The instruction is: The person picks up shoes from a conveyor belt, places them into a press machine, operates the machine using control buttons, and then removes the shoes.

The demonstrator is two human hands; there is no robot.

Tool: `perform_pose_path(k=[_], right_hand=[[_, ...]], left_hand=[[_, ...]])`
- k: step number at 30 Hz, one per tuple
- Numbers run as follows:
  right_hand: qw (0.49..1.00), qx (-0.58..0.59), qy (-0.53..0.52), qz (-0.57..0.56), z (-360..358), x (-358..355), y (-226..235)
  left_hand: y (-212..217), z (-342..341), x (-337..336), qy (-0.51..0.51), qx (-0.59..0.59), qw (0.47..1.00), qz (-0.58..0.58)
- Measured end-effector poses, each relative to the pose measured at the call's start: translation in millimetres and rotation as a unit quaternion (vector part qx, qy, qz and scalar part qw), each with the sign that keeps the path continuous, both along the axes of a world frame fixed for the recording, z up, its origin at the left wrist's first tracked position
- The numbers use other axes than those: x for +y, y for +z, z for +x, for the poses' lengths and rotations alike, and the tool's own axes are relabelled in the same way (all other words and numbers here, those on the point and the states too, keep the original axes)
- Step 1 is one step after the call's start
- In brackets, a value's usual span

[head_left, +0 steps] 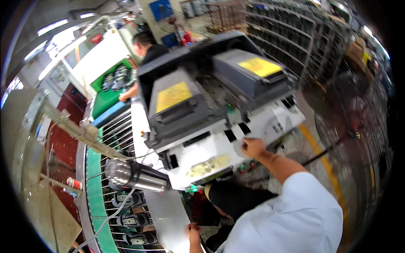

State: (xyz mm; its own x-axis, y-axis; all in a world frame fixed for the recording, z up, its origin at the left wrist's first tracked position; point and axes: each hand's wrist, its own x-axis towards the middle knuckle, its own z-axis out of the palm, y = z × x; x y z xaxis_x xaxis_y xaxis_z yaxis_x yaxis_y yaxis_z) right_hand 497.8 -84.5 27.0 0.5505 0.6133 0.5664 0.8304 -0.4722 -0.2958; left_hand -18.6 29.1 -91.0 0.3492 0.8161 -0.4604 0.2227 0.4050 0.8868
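My right hand (252, 148) is at the front of a machine's white panel (219, 145), its fingers curled in. Whatever they might hold is hidden. Just beyond it, black square openings show in the panel. Above rises the grey machine (185, 122), with two dark box-shaped units bearing yellow labels (174, 97). My left hand (194, 227) hangs low by the edge of a metal table (173, 219). Its fingers are curled too, and I cannot make out anything in them.
Left of the table runs a roller conveyor (120, 135) carrying several grey shoes (135, 220). A steel cylinder (139, 175) stands over it. A co-worker in black (154, 54) is behind the machine. At right are a large fan (346, 109) and metal racks (282, 33).
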Motion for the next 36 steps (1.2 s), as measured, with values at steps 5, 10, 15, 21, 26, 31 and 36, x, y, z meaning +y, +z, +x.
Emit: perform_pose_path(k=[5,10,15,21,26,31,36], right_hand=[[0.998,0.062,-0.013,0.000,-2,9,1],[0.997,0.071,-0.004,-0.036,3,6,-2],[0.982,0.169,0.074,-0.048,8,6,1],[0.948,0.231,0.162,-0.144,28,-10,18],[0.910,0.228,0.260,-0.228,49,-18,36],[0.825,0.233,0.367,-0.361,98,-11,66],[0.949,0.266,0.136,-0.102,179,48,107]], left_hand=[[-55,-32,26,0.203,0.024,0.977,0.067],[2,41,10,0.395,0.000,0.911,0.122],[-62,-23,25,0.365,-0.030,0.919,0.144],[-77,-28,25,0.296,0.062,0.915,0.266],[-89,-24,14,0.258,0.168,0.852,0.423],[-76,-19,6,-0.004,0.572,0.415,0.708],[-115,-43,7,0.071,0.579,0.640,0.500]])
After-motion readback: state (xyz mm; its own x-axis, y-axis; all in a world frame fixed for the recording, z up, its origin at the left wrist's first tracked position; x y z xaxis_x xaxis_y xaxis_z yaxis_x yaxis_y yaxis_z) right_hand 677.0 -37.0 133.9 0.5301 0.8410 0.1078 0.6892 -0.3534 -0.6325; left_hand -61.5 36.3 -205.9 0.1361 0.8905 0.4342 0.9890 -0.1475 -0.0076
